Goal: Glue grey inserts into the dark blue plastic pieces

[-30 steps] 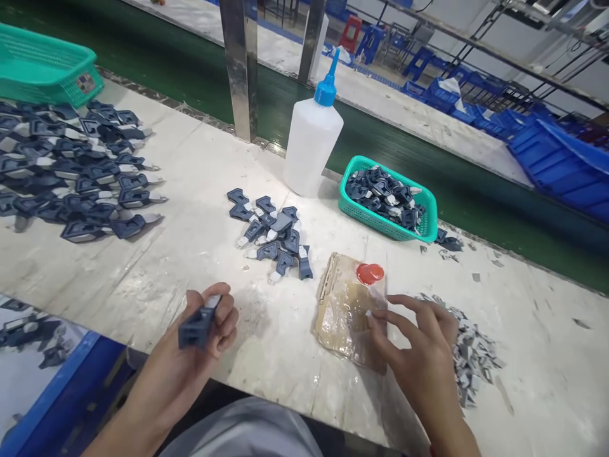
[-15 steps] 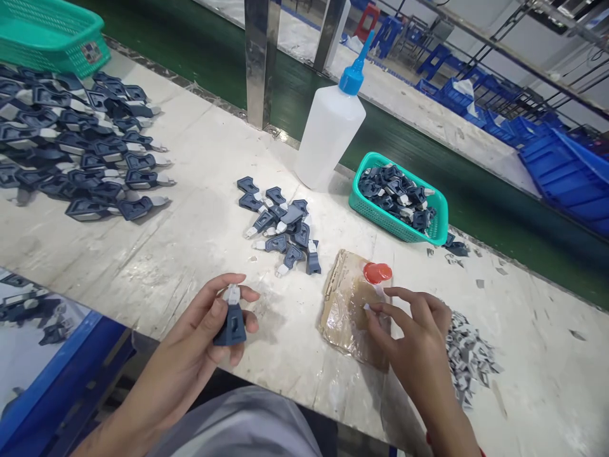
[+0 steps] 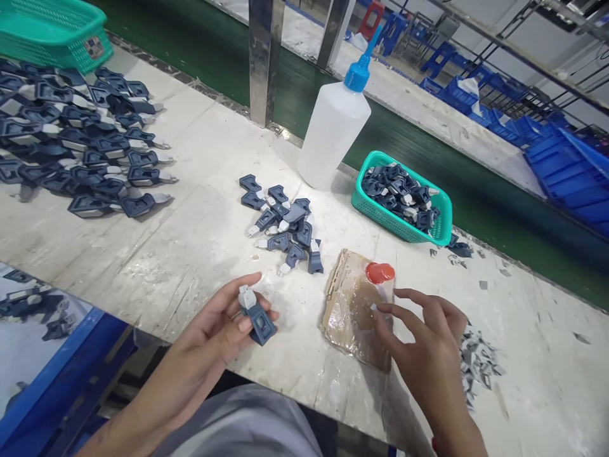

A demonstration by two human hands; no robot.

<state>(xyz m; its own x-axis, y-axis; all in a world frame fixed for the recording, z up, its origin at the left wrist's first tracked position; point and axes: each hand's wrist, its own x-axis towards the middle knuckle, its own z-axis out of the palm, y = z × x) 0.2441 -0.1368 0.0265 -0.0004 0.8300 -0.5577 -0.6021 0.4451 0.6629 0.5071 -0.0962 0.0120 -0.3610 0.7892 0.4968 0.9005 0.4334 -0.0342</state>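
Between the thumb and fingers of my left hand (image 3: 223, 336) is a dark blue plastic part (image 3: 261, 322) with a light grey tip, tilted above the table's front edge. My right hand (image 3: 423, 336) pinches a tiny whitish piece (image 3: 373, 307) over a glossy, wet-looking cardboard pad (image 3: 354, 317). A red cap (image 3: 379, 273) lies on the pad's far corner. Partly behind my right wrist is a heap of small grey pieces (image 3: 480, 362). Several similar blue parts (image 3: 285, 222) lie in a loose cluster beyond my hands.
A white squeeze bottle (image 3: 333, 130) with a blue nozzle stands at the back. A green basket (image 3: 399, 228) full of blue parts is right of it. At left is a large pile of blue parts (image 3: 95, 152) below another green basket (image 3: 52, 47). A metal post (image 3: 264, 63) rises behind.
My left hand has moved slightly right and turned the blue part, so its grey tip now points up and left. My right hand, still pinching the tiny piece, has shifted a little right.
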